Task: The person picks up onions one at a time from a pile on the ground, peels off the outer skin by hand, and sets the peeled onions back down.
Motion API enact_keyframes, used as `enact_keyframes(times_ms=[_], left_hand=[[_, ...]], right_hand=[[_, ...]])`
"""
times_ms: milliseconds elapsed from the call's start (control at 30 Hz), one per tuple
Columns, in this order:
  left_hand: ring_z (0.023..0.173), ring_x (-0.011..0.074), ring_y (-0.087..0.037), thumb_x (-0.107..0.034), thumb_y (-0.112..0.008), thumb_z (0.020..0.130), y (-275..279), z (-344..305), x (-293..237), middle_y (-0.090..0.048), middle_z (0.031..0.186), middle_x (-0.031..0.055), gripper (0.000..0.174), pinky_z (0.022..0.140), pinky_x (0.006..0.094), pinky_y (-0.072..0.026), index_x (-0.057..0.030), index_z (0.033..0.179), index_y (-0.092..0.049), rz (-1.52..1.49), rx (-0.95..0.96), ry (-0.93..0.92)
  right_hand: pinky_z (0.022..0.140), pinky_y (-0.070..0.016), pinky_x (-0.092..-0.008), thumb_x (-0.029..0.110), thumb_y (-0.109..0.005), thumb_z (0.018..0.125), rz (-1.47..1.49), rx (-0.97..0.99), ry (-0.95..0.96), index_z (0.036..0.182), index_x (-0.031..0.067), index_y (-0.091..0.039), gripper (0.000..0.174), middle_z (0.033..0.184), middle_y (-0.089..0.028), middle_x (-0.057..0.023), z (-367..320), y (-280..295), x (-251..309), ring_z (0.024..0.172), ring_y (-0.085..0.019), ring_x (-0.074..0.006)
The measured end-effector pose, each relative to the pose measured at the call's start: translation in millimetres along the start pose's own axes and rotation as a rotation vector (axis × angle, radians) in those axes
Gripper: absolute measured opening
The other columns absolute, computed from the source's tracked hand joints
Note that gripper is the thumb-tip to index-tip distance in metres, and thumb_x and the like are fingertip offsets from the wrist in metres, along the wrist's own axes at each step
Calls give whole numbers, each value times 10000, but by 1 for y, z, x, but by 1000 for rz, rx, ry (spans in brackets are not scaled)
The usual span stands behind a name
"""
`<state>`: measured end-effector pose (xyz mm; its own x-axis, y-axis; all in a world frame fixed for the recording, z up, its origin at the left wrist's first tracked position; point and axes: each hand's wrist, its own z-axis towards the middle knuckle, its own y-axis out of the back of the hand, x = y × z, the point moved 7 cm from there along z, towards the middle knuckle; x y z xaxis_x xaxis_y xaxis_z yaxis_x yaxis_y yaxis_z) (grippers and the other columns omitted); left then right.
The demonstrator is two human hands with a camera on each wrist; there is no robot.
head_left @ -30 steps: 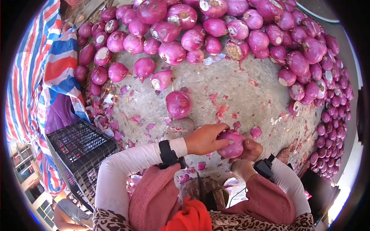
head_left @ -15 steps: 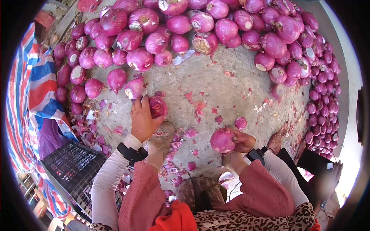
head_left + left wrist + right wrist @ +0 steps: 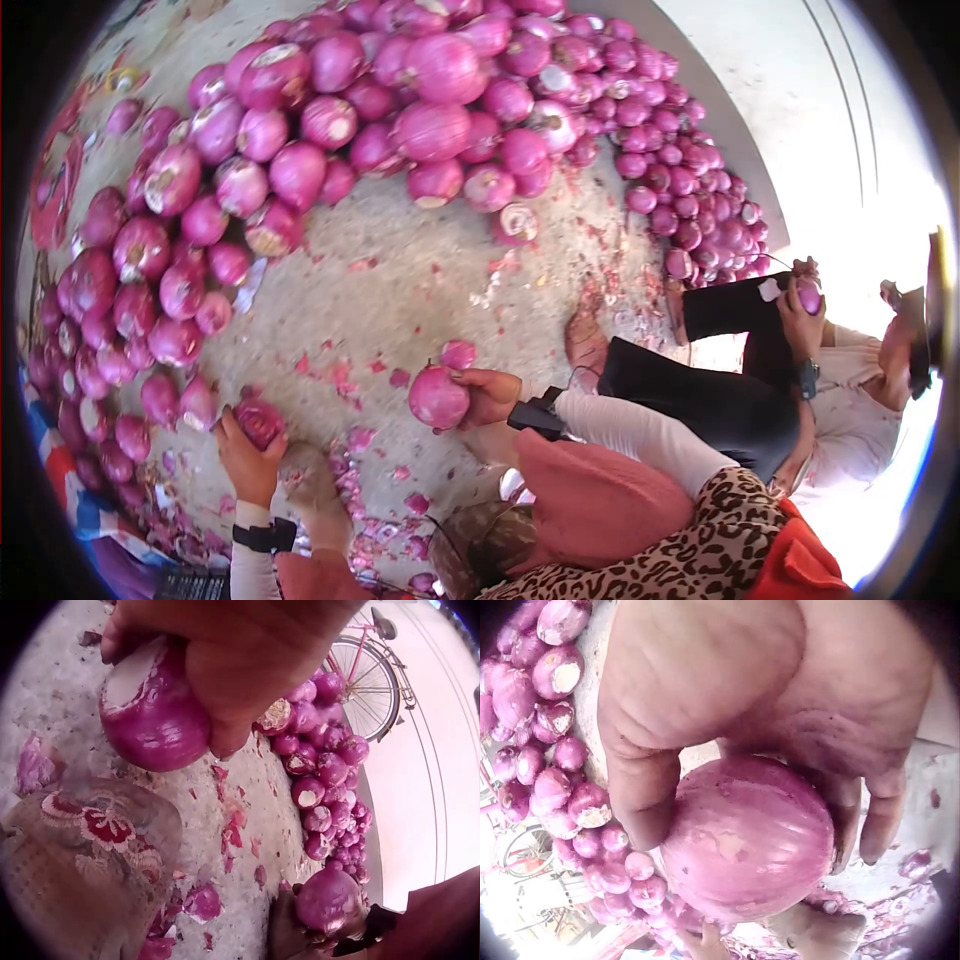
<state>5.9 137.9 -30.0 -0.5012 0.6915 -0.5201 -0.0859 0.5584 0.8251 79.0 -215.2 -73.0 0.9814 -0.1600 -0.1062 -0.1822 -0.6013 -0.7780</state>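
3 views — 1 head-high looking down, 2 wrist-worn up close.

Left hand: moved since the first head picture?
Yes: the left hand crossed from right of the left foot to left of it, and now grips an onion.

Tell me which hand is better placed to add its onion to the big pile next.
Probably the left. The left hand grips one onion beside the edge of the pile; the right hand holds a second onion farther from it.
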Motion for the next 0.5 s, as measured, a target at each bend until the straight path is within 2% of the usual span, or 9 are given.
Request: enact_keyframes(times_ms=[133,167,200,233,300,333,367,433,500], left_hand=[[1104,464,-484,-117,-800,571,-3,1,1,-445,1237,283,888,944,462,-423,51,1320,-354,85,0,47],[1111,444,-472,-194,-813,563,-9,0,14,-431,1251,223,924,938,505,-398,-20,1340,-345,93,-7,61],[1113,444,-470,-195,-813,563,-10,-2,14,-430,1253,224,927,939,508,-396,-24,1343,-343,89,-14,59],[1115,444,-469,-196,-812,563,-10,-2,13,-428,1255,225,930,940,511,-394,-28,1346,-341,85,-21,57],[1117,446,-469,-195,-813,561,-9,-2,12,-427,1256,228,935,943,511,-394,-31,1350,-338,89,-26,57],[1117,447,-469,-193,-813,560,-9,-2,12,-428,1255,231,938,944,508,-395,-30,1351,-337,97,-24,61],[1117,448,-470,-192,-814,559,-10,-2,12,-429,1254,234,940,945,506,-396,-30,1352,-336,105,-20,66],[1112,452,-473,-183,-814,556,-11,-1,14,-431,1251,240,941,943,496,-401,-27,1352,-336,99,-24,62],[1110,456,-475,-171,-814,554,-10,1,11,-433,1250,245,940,943,487,-406,-24,1350,-336,93,-27,54]], right_hand=[[1007,-403,-520,316,-518,931,-51,-14,391,1372,144,-373,494,1380,-435,-118,-36,10,51,1265,-441,-293],[1019,-401,-498,329,-526,929,-23,-6,409,1369,122,-373,510,1380,-435,-103,-55,13,69,1280,-425,-285],[1007,-416,-458,341,-507,941,-112,-113,537,1349,93,-386,492,1367,-442,-105,-78,29,98,1250,-448,-267],[949,-447,-518,390,-515,913,-117,-231,589,1366,120,-372,545,1348,-459,-116,-108,24,131,1222,-469,-297],[914,-474,-434,338,-543,902,-176,-260,1080,1262,81,-466,449,1220,-536,-104,-197,16,207,1075,-552,-278],[912,-466,-458,289,-537,903,-262,-87,1172,1201,87,-504,361,1158,-565,-82,-251,19,258,1037,-567,-255],[893,-474,-432,253,-525,907,-130,-263,1454,1189,89,-506,327,1074,-596,-81,-322,37,301,1008,-570,-223],[803,-500,-387,250,-551,885,-275,-531,1717,1085,102,-534,249,1003,-622,-82,-415,11,322,893,-607,-213],[729,-507,-393,279,-576,880,-356,-856,1798,1028,122,-542,219,930,-638,-68,-447,-4,324,813,-620,-215]])
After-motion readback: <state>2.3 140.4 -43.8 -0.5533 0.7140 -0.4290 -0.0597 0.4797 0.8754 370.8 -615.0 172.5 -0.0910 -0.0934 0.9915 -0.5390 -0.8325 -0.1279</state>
